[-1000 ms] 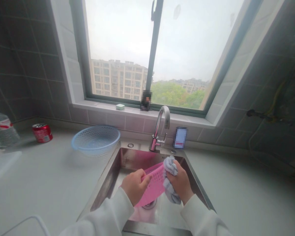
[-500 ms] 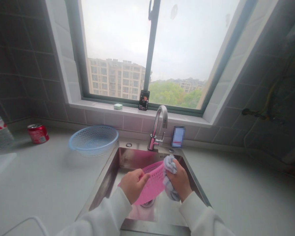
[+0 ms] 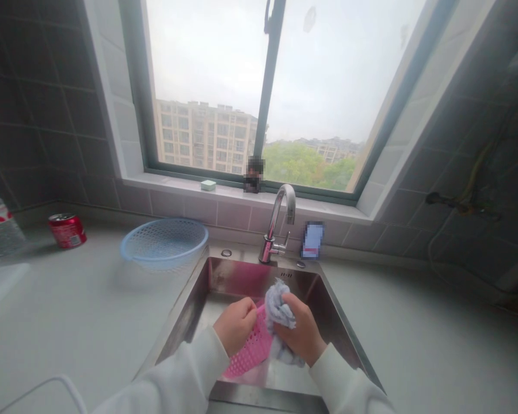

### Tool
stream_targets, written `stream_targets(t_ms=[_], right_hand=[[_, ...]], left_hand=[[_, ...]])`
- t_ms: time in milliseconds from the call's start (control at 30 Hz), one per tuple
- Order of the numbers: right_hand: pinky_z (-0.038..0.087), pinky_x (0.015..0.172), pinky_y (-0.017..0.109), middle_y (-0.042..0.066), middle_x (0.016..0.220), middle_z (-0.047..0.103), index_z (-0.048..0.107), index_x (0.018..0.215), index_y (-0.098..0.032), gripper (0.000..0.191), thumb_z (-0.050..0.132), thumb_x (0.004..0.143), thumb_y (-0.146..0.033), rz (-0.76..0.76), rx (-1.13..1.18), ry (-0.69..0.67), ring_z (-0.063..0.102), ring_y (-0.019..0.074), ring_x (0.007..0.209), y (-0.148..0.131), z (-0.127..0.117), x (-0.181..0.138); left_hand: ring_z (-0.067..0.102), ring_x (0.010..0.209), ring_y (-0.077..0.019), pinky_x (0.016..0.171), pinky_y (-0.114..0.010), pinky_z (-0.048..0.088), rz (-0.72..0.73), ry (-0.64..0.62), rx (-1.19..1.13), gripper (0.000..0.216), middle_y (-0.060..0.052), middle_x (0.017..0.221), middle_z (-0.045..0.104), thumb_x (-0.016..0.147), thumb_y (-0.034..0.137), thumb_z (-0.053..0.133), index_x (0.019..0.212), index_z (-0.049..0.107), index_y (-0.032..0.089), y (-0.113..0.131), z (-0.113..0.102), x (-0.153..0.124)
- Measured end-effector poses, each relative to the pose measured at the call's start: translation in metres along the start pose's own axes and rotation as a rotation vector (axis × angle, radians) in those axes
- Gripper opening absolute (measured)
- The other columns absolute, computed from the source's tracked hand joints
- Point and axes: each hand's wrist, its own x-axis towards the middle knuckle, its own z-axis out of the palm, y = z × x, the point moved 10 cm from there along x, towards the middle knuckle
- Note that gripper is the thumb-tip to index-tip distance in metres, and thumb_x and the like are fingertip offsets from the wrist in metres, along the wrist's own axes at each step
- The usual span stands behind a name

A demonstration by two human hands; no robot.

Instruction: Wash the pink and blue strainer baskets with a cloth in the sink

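Note:
A pink perforated plastic basket (image 3: 252, 349) is tilted inside the steel sink (image 3: 181, 322), partly covered by my hands and a cloth. My left hand (image 3: 236, 326) is closed on the basket's upper rim. In my right hand (image 3: 301, 329) is a bunched pale grey-white cloth (image 3: 280, 305), which lies against the basket's right side. The fingers of that hand are wrapped round the cloth and partly hidden by it.
Behind the sink stands a chrome faucet (image 3: 280, 221). A blue basket (image 3: 166, 244) sits on the counter to the left, with a red can (image 3: 67, 231) and a clear bottle (image 3: 0, 227) beyond. One pixelated phone-like device (image 3: 312, 240) leans right of the faucet; a green block (image 3: 208, 185) rests on the sill.
The pink basket has turned and dropped lower, its right end now nearer my left hand. My right hand and the cloth have moved left and slightly down. My left hand stays almost in place.

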Motion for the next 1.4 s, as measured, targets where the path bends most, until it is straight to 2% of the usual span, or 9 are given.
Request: stream_targets(t_ms=[67,300,500,700,800,900,1033,1167,1400], right_hand=[[0.044,0.061,0.029,0.0,0.074,0.063,0.058,0.08,-0.024,0.019,0.064,0.064,-0.017,-0.042,0.025,-0.027,0.058,0.0183,0.065,-0.005,0.005,0.0],[0.045,0.063,0.03,0.001,0.073,0.065,0.056,0.083,-0.025,0.011,0.059,0.073,-0.021,0.114,-0.056,0.181,0.059,0.0197,0.064,0.02,-0.034,0.009],[0.042,0.06,0.028,0.0,0.072,0.062,0.056,0.078,-0.025,0.013,0.064,0.068,-0.022,-0.154,-0.04,-0.066,0.057,0.019,0.063,-0.03,0.012,-0.008],[0.048,0.067,0.034,0.005,0.08,0.068,0.059,0.09,-0.024,0.016,0.06,0.074,-0.025,0.146,-0.103,0.195,0.064,0.0247,0.071,0.022,-0.036,0.007],[0.043,0.061,0.03,0.003,0.075,0.063,0.056,0.083,-0.024,0.01,0.062,0.075,-0.028,-0.035,-0.14,0.145,0.059,0.0207,0.065,-0.011,-0.023,0.0],[0.04,0.059,0.027,0.001,0.073,0.062,0.055,0.078,-0.024,0.008,0.062,0.074,-0.026,-0.236,-0.149,-0.032,0.057,0.0177,0.062,-0.043,0.007,-0.011],[0.05,0.066,0.034,0.007,0.089,0.073,0.062,0.099,-0.024,0.025,0.064,0.074,-0.026,-0.005,-0.145,0.131,0.067,0.0252,0.074,0.0,-0.018,-0.001],[0.051,0.069,0.038,0.007,0.09,0.075,0.062,0.099,-0.026,0.019,0.061,0.08,-0.027,0.166,-0.164,0.212,0.07,0.0284,0.079,0.045,-0.045,0.008],[0.051,0.071,0.037,0.005,0.087,0.072,0.061,0.097,-0.027,0.02,0.061,0.078,-0.024,0.17,-0.18,0.195,0.069,0.0272,0.079,0.048,-0.047,0.011]], left_hand=[[0.056,0.072,-0.0192,0.066,-0.029,0.035,-0.006,0.026,0.012,0.02,-0.001,0.069,0.059,0.089,0.027,0.039,0.071,0.048,0.022,0.0,-0.003,-0.001],[0.055,0.063,-0.0181,0.061,-0.029,0.032,0.036,0.056,0.059,0.034,0.001,0.062,0.058,0.096,0.046,0.04,0.071,0.046,0.023,0.016,-0.011,-0.009],[0.057,0.065,-0.018,0.062,-0.029,0.032,0.067,0.087,0.077,0.031,0.0,0.064,0.061,0.096,0.04,0.04,0.071,0.046,0.023,0.014,-0.011,-0.008],[0.057,0.061,-0.0175,0.061,-0.028,0.032,0.056,0.096,0.062,0.033,0.001,0.06,0.059,0.095,0.045,0.043,0.071,0.047,0.023,0.017,-0.015,-0.011],[0.055,0.061,-0.0173,0.06,-0.028,0.032,0.066,0.121,0.052,0.032,0.001,0.06,0.057,0.094,0.043,0.043,0.07,0.046,0.023,0.019,-0.016,-0.011],[0.054,0.061,-0.0171,0.059,-0.027,0.034,0.076,0.128,0.015,0.032,0.001,0.06,0.056,0.093,0.043,0.045,0.069,0.046,0.023,0.019,-0.017,-0.01],[0.056,0.06,-0.0167,0.059,-0.026,0.037,0.023,0.108,-0.046,0.034,0.002,0.057,0.059,0.089,0.048,0.054,0.068,0.046,0.022,0.013,-0.017,-0.009],[0.056,0.057,-0.0155,0.057,-0.025,0.036,0.04,0.083,-0.091,0.038,0.003,0.056,0.059,0.086,0.053,0.059,0.067,0.05,0.021,0.013,-0.016,-0.009],[0.063,0.075,-0.0192,0.068,-0.027,0.045,0.079,-0.12,-0.194,0.032,-0.003,0.082,0.072,0.089,0.037,0.052,0.096,0.073,0.015,0.016,0.0,-0.004]])
